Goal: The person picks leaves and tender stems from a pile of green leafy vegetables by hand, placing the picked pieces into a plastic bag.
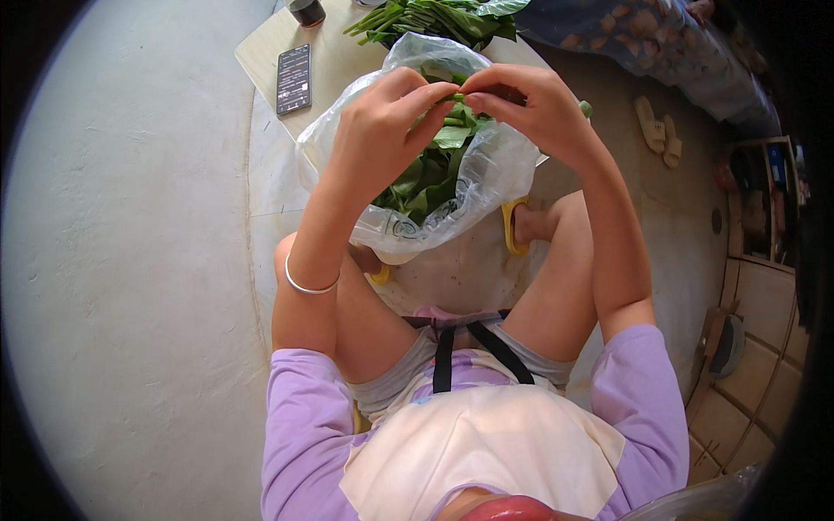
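Note:
Both of my hands meet above a translucent white plastic bag that stands open between my knees. My left hand pinches a green vegetable stem with thumb and forefinger. From the other side, my right hand has its thumb and forefinger closed on the same stem, fingertips almost touching those of the left. Loose dark green leaves fill the bag below my hands. Beyond it, a bunch of leafy greens with long stems lies on the low pale table.
A phone with its screen lit lies on the table's left, near a dark drinking glass. Cream slippers rest on the floor at right. Farther right stands a wooden cabinet; patterned cloth hangs at the back.

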Available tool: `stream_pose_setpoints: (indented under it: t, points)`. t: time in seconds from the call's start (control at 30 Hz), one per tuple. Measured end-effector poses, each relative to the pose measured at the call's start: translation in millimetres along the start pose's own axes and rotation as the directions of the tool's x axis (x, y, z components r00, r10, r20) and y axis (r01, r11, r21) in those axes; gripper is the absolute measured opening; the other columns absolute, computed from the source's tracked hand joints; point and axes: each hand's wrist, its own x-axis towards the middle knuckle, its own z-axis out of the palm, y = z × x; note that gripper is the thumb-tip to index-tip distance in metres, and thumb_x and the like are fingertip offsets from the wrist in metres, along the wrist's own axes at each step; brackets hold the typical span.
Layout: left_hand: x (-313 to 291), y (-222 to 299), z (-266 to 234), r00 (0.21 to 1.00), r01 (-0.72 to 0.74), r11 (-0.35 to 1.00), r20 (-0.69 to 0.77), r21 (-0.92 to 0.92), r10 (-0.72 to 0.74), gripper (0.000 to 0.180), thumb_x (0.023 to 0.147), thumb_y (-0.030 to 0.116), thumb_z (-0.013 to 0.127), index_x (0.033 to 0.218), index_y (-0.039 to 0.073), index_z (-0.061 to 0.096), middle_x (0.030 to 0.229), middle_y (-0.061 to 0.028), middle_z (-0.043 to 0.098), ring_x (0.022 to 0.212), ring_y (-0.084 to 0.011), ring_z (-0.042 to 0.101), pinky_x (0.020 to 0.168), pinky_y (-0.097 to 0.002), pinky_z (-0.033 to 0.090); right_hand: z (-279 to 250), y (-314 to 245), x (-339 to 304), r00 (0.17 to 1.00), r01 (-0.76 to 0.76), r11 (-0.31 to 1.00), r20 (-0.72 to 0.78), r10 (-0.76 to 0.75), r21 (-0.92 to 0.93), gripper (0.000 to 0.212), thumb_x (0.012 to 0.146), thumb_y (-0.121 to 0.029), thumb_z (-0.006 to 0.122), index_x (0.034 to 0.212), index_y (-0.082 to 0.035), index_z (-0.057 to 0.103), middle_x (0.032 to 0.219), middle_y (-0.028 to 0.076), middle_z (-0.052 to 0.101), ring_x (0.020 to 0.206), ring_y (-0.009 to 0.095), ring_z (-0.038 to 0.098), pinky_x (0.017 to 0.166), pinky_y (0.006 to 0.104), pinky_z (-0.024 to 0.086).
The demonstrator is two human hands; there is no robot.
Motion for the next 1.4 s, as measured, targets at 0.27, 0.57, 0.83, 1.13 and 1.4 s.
stream_pose_setpoints:
  t: [0.27,0.57,0.83,1.13,1.4]
  points:
    - [-0.5,8.8,3.8,0.999,-0.012,0.986,-0.041,0.168,0.019,0.010,0.081,0.010,0.071,0.090,0.008,0.067,0.080,-0.0044,0.059,0.075,-0.0234,0.062,0.059,-0.0354,0.051,10.3,-0.3,-1.7,0.993,0.088,0.990,-0.064,-0.096,-0.114,0.014,0.087,-0.010,0.070,0.099,-0.001,0.069,0.083,0.008,0.068,0.072,0.014,0.064,0.065,0.0272,0.050]
    - [1.5,24.3,11.9,0.990,-0.009,0.849,-0.117,0.528,0.083,0.013,0.077,0.012,0.073,0.089,0.012,0.069,0.078,0.0007,0.060,0.072,-0.0174,0.063,0.058,-0.0299,0.052,35.5,-21.3,-9.2,0.962,0.011,0.978,-0.264,-0.067,-0.208,0.016,0.084,-0.016,0.071,0.089,-0.001,0.068,0.078,0.013,0.068,0.067,0.027,0.067,0.063,0.0339,0.052]
    - [-3.2,-1.5,3.1,0.993,0.029,0.976,-0.115,0.217,-0.004,0.012,0.080,0.008,0.071,0.091,0.010,0.071,0.077,-0.0011,0.061,0.070,-0.0178,0.062,0.056,-0.0305,0.049,26.9,-15.4,-2.9,0.984,-0.061,0.997,-0.169,0.053,-0.044,0.018,0.085,-0.015,0.070,0.092,0.001,0.069,0.076,0.013,0.070,0.068,0.022,0.068,0.065,0.0307,0.052]
    - [-4.3,-2.0,-9.3,0.870,0.446,0.792,-0.007,-0.416,-0.494,0.014,0.089,0.009,0.066,0.099,0.005,0.076,0.085,-0.0048,0.067,0.071,-0.0117,0.063,0.061,-0.0242,0.050,18.6,-12.9,-3.4,0.992,-0.100,0.992,-0.067,0.105,0.077,0.017,0.088,-0.014,0.069,0.096,0.001,0.070,0.078,0.008,0.070,0.071,0.012,0.065,0.067,0.0261,0.051]
    - [-7.3,-21.6,-24.8,0.905,0.420,0.880,0.180,-0.223,-0.386,0.029,0.094,0.012,0.061,0.120,0.001,0.067,0.100,-0.0070,0.067,0.091,-0.0127,0.064,0.081,-0.0267,0.052,-3.8,-4.0,-0.1,0.982,-0.176,0.952,-0.018,0.186,0.251,0.019,0.092,-0.016,0.066,0.101,-0.001,0.072,0.084,0.001,0.068,0.075,0.006,0.060,0.064,0.0205,0.046]
